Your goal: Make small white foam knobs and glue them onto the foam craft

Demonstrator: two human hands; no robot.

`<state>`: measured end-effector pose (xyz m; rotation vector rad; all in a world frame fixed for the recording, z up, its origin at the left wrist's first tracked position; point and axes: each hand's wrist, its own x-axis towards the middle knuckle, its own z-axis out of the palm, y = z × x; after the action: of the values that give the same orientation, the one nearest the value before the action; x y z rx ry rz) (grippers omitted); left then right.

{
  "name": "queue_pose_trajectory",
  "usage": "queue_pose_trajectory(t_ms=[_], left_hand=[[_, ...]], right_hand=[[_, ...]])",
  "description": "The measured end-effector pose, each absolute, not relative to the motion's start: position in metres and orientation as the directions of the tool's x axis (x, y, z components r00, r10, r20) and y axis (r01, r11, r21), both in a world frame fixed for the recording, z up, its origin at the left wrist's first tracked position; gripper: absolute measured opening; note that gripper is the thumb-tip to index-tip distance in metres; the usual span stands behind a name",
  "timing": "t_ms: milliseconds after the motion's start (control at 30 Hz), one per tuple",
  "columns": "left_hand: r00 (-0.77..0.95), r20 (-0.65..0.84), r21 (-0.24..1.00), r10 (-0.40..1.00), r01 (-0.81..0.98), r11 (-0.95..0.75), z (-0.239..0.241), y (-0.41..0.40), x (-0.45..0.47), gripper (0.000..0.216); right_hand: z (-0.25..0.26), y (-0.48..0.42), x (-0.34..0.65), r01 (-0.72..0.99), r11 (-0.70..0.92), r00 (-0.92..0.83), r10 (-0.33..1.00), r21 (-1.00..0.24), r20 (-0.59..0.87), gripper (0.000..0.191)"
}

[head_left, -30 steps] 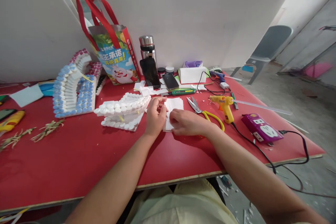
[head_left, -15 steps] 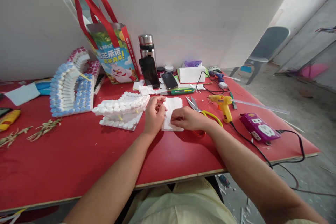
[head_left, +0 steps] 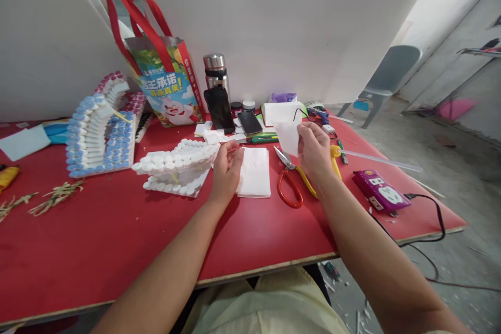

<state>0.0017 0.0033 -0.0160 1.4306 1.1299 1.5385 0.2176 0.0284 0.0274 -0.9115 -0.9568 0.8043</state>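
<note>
My right hand (head_left: 315, 150) pinches a thin white paper sheet (head_left: 288, 137), raised above the table beyond the scissors (head_left: 290, 167). Those scissors lie with their blades apart, one handle red and the other yellow. My left hand (head_left: 227, 171) rests at the left edge of a white paper stack (head_left: 254, 177), its thumb and fingers loosely curled with a gap between them; nothing shows in it. Left of that hand stands a curved model of white rounded pieces (head_left: 172, 162) on a white base.
Behind are a green cutter (head_left: 264, 138), phone (head_left: 250, 122), steel flask (head_left: 215, 70) and tote bag (head_left: 168, 88). A purple power strip (head_left: 379, 190) and partly hidden yellow glue gun (head_left: 335, 159) lie right. A blue-and-white model (head_left: 99, 138) stands left.
My right hand has lifted a sheet off the paper stack and carried it up and to the right. My left hand has shifted slightly left and its fingers have loosened.
</note>
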Motion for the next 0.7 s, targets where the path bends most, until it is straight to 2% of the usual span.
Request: queue_pose_trajectory(t_ms=[67,100,200,300,400,467,533,633,700], left_hand=[[-0.067,0.285,0.955,0.956,-0.064,-0.289,-0.015,0.003,0.002,0.048],[-0.05,0.25,0.961,0.967,-0.112,-0.255,-0.014,0.003,0.002,0.053],[-0.014,0.151,0.956,0.988,-0.252,-0.15,-0.011,0.003,0.002,0.067],[0.04,0.068,0.925,0.997,-0.376,-0.048,-0.004,0.0,0.002,0.067],[0.129,0.025,0.906,0.991,-0.422,0.032,0.002,-0.003,0.002,0.056],[0.129,0.013,0.908,0.992,-0.418,0.042,0.005,-0.003,0.001,0.052],[0.102,0.001,0.917,0.995,-0.396,0.04,0.007,-0.002,-0.002,0.053],[0.139,0.003,0.942,0.99,-0.333,0.043,0.007,0.0,-0.008,0.048],[0.19,0.009,0.96,0.982,-0.275,0.045,0.006,0.001,-0.011,0.041]], right_hand=[[0.027,0.025,0.208,-0.408,0.241,0.209,0.964,-0.881,0.167,0.017],[0.027,0.024,0.205,-0.478,0.16,0.137,0.985,-0.863,0.107,0.018],[0.025,0.023,0.198,-0.581,-0.01,-0.023,1.0,-0.814,0.004,0.018],[0.022,0.024,0.196,-0.617,-0.044,-0.066,0.998,-0.786,-0.004,0.019],[0.02,0.025,0.197,-0.603,0.039,0.017,0.999,-0.797,0.035,0.017],[0.021,0.025,0.201,-0.542,0.056,0.041,0.998,-0.839,0.04,0.019],[0.023,0.024,0.205,-0.458,-0.02,-0.047,0.999,-0.889,0.002,0.028],[0.027,0.023,0.209,-0.345,-0.201,-0.252,0.961,-0.917,-0.116,0.054],[0.026,0.021,0.208,-0.289,-0.26,-0.321,0.933,-0.921,-0.163,0.059]])
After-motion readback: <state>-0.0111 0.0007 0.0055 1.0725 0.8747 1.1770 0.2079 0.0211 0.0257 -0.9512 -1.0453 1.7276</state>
